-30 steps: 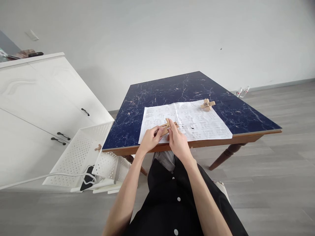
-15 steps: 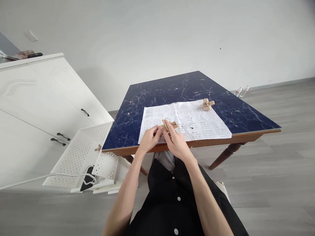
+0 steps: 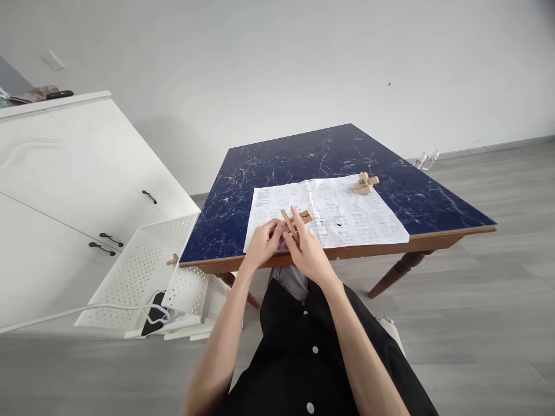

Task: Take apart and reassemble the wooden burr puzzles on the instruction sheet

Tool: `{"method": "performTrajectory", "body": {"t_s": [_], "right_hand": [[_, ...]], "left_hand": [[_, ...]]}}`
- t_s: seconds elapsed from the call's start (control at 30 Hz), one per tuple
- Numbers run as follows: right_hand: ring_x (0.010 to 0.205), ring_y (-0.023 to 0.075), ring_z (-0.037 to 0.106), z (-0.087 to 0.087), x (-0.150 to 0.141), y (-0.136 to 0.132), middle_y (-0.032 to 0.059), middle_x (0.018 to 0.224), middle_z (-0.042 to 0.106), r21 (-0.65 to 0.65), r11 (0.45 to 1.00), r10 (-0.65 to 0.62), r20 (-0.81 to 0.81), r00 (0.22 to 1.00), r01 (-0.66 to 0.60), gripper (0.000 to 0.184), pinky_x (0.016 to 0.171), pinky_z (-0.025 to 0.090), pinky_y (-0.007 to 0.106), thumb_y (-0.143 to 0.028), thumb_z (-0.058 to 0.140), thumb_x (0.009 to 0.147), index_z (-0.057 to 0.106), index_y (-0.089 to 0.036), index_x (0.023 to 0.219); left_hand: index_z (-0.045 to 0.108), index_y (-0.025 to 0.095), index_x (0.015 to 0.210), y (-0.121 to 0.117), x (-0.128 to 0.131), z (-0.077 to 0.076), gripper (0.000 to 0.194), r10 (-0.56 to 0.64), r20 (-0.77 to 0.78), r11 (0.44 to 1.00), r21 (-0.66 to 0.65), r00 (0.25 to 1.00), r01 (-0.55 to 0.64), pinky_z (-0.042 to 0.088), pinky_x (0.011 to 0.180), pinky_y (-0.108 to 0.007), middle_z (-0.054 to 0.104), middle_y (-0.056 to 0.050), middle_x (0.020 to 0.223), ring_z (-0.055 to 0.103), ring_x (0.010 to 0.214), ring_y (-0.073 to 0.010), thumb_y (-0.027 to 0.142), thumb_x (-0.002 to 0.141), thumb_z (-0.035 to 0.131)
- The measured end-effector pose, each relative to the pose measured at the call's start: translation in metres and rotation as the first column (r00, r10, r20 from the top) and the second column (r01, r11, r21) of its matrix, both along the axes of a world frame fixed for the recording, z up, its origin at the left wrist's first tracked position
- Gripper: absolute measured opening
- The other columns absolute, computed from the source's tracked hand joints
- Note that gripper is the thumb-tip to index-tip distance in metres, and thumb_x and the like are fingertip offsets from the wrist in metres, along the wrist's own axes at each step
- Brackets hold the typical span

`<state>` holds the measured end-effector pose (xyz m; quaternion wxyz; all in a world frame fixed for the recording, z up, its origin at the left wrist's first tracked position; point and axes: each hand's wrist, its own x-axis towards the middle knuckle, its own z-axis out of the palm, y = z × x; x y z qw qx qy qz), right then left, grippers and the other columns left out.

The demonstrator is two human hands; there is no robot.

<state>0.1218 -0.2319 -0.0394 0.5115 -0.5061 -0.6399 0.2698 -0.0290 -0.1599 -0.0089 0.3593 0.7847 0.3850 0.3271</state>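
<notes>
Both hands meet over the near left part of a printed instruction sheet (image 3: 347,222). My left hand (image 3: 263,242) is closed, its thumb and fingers pinching wooden puzzle pieces from the left. From the other side my right hand (image 3: 309,248) grips the same pieces, its index finger stretched along them. A narrow wooden stick (image 3: 289,224) lies slanted across a flatter wooden piece (image 3: 306,216) that bears a dark letter mark. The fingers partly hide how the pieces fit together. An assembled wooden cross-shaped puzzle (image 3: 365,183) stands on the sheet's far right corner.
The sheet lies on a dark blue marbled table (image 3: 286,156) with a wooden edge. At left, a white perforated basket (image 3: 130,271) stands beside a white cabinet (image 3: 87,173), with a small wooden piece (image 3: 173,260) at its rim. Clear bottles (image 3: 427,160) stand on the floor.
The narrow stick between my hands now shows more and sits at a steeper slant over the marked piece. My right fingers have shifted slightly; the puzzle at the far corner stays put.
</notes>
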Motion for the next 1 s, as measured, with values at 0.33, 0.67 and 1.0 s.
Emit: {"method": "performTrajectory", "body": {"t_s": [0.33,0.67,1.0], "right_hand": [[0.079,0.0267,0.071,0.001,0.0,0.0,0.0144,0.116,0.076,-0.026,1.0,0.009,-0.105,0.994,-0.012,0.077,0.07,0.06,0.042,-0.045,0.043,0.114,0.004,-0.028,0.179],[0.145,0.0377,0.05,-0.013,-0.003,0.009,0.0196,0.153,0.057,0.208,0.916,-0.377,0.155,0.913,0.343,0.039,0.113,0.05,0.06,-0.028,0.043,0.111,0.061,-0.022,0.146],[0.137,0.0388,0.056,-0.019,-0.017,0.011,0.0178,0.132,0.075,0.24,0.915,-0.393,0.355,0.848,0.324,0.042,0.106,0.047,0.054,-0.017,0.047,0.106,0.062,-0.015,0.146]], "left_hand": [[0.063,0.021,0.088,0.004,0.0,-0.006,0.043,0.133,0.03,0.989,0.055,0.991,-0.135,0.041,0.061,-0.027,0.06,0.001,0.067,0.055,0.06,-0.0162,0.055,0.11,0.048],[0.061,0.023,0.091,0.007,-0.001,-0.015,0.042,0.394,0.125,0.907,0.108,0.911,-0.407,0.048,0.06,-0.028,0.066,-0.002,0.071,0.067,0.064,-0.02,0.055,0.111,0.043],[0.057,0.023,0.083,0.008,-0.001,-0.017,0.043,0.506,0.184,0.841,0.112,0.843,-0.53,0.046,0.062,-0.027,0.067,-0.003,0.071,0.067,0.066,-0.019,0.053,0.111,0.043]]}}
